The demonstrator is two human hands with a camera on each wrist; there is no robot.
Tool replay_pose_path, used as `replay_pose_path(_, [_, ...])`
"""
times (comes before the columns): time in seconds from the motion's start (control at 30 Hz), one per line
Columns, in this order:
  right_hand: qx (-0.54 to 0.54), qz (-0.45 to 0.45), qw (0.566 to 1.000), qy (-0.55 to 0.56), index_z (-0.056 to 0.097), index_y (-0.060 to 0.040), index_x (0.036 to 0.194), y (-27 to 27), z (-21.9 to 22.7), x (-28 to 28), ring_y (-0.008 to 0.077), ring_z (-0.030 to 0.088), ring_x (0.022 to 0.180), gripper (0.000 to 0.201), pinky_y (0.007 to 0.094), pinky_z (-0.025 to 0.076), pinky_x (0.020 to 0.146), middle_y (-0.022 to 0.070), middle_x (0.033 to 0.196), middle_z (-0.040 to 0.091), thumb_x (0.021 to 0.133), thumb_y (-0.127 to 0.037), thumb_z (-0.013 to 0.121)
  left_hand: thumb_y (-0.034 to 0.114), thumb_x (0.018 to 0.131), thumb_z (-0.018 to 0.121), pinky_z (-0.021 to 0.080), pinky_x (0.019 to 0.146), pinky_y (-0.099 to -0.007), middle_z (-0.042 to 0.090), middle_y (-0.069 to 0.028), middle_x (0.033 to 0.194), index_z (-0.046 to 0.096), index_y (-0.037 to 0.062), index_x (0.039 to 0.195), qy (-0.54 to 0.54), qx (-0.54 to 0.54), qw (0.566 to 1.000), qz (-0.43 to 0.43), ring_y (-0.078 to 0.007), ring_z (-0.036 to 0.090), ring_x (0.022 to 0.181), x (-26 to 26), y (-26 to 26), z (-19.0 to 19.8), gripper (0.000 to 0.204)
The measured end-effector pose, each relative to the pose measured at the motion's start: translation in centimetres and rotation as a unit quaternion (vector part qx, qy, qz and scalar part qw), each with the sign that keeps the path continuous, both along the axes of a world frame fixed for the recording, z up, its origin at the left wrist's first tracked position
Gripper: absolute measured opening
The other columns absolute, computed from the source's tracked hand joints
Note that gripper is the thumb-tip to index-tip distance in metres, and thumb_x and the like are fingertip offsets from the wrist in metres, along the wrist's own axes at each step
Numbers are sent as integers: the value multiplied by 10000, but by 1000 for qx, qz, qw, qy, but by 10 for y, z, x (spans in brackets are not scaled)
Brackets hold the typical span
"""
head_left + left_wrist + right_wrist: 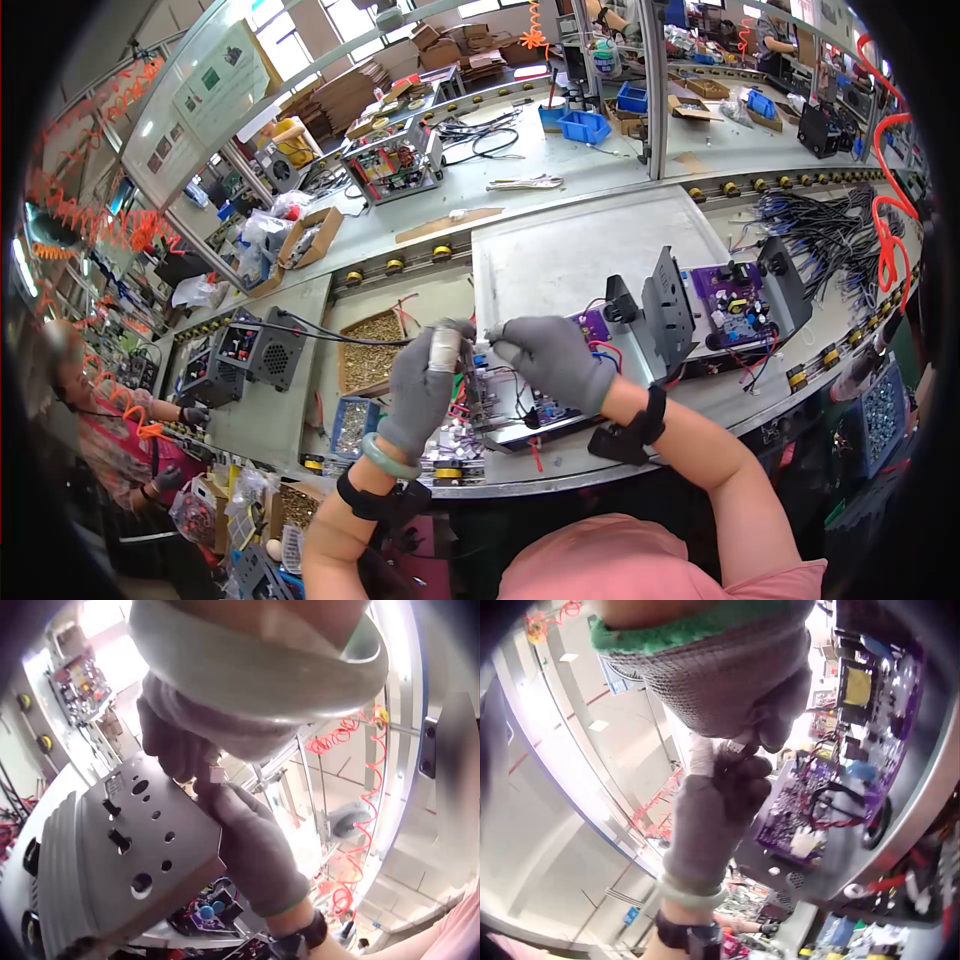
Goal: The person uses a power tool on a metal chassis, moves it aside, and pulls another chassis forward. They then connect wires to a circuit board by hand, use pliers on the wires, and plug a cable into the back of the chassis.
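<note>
Both hands wear grey gloves and meet fingertip to fingertip above an open metal chassis with purple circuit boards (595, 325). My left hand (412, 385) has a white wrap round one digit and a pale bangle at the wrist. Its curled fingers and those of my right hand (560, 362) pinch a small white piece (217, 774), mostly hidden between them. In the left wrist view a grey metal panel (169, 840) with round holes stands close beside the fingers. Black cables (345, 338) run from the left and pass behind my left hand.
A second chassis with a purple board (735, 300) stands at right, before a pile of black cables (830, 235). Left lie a tray of brass-coloured small parts (368, 355), a blue bin (353, 425) and black units (250, 350). Another person (115, 430) works at far left.
</note>
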State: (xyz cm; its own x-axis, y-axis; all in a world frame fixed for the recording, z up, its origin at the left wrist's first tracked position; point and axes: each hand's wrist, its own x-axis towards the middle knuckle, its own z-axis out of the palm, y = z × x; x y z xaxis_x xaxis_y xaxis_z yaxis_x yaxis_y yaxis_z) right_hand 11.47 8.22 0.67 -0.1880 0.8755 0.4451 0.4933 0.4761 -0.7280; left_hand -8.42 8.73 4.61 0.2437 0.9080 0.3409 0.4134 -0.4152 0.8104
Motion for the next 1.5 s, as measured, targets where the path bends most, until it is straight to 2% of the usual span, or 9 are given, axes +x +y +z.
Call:
replay_pose_path(0.03, [52, -31, 998, -28, 734, -67, 974, 7, -3, 0, 330, 702, 749, 176, 413, 549, 680, 174, 814, 692, 889, -211, 680, 326, 958, 632, 539, 763, -352, 726, -175, 948, 685, 38, 1081, -31, 2, 999, 13, -266, 711, 854, -3, 0, -1, 318])
replay_pose_path(0.07, [38, -57, 991, -112, 722, -80, 920, 14, -4, -1, 346, 698, 755, 196, 468, 547, 685, 151, 804, 693, 894, -257, 643, 326, 958, 632, 539, 763, -352, 726, -175, 948, 685, 38, 1081, -29, 1, 999, 13, -266, 711, 854, -6, -2, -3, 318])
replay_pose_path(0.1, [37, -59, 991, -111, 722, -80, 920, 18, -4, -4, 346, 698, 755, 196, 468, 547, 685, 151, 804, 693, 894, -257, 643, 376, 950, 632, 533, 806, -376, 716, -197, 984, 652, 25, 1126, 73, -47, 996, 8, -298, 706, 910, -8, -5, -6, 394])
replay_pose_path(0.17, [-39, -46, 951, -302, 713, -100, 900, 26, -3, -9, 338, 697, 767, 193, 464, 546, 688, 127, 812, 701, 898, -260, 604, 496, 910, 650, 518, 864, -444, 703, -235, 1014, 565, 4, 1230, 277, -157, 947, -27, -392, 688, 983, -13, -7, -15, 592])
replay_pose_path(0.73, [4, -8, 954, -300, 666, -108, 833, 22, -5, -16, 346, 680, 751, 81, 478, 531, 677, 115, 798, 667, 814, -166, 613, 444, 966, 564, 490, 890, -518, 680, -275, 1026, 533, -11, 1183, 219, -181, 956, -71, -467, 648, 1000, -15, -13, -26, 504])
replay_pose_path(0.87, [3, -5, 954, -300, 667, -108, 831, 23, -6, -18, 348, 680, 744, 82, 477, 534, 667, 113, 777, 666, 808, -164, 612, 376, 976, 559, 502, 818, -456, 692, -213, 1009, 546, 63, 1298, 203, -157, 964, -73, -392, 677, 924, -15, -13, -30, 449])
replay_pose_path(1.17, [15, -34, 962, -270, 656, -94, 811, 26, -6, -12, 367, 659, 698, 94, 488, 512, 635, 139, 734, 649, 814, -166, 596, 366, 972, 538, 475, 792, -528, 670, -255, 973, 525, 39, 1243, 268, -151, 951, -42, -458, 641, 897, -11, -16, -22, 425])
replay_pose_path(1.23, [5, -30, 962, -271, 653, -92, 806, 24, -5, -15, 369, 658, 702, 96, 490, 509, 635, 139, 735, 649, 817, -167, 594, 467, 974, 545, 485, 830, -539, 660, -258, 975, 545, 4, 1096, 249, -156, 954, -56, -465, 646, 943, -12, -15, -23, 479])
replay_pose_path(1.5, [-8, -38, 964, -263, 649, -91, 799, 25, -7, -15, 368, 654, 700, 99, 493, 503, 633, 139, 737, 646, 828, -164, 587, 440, 979, 551, 507, 787, -539, 668, -245, 947, 529, -14, 1153, 251, -145, 955, -57, -453, 663, 891, -13, -15, -20, 487])
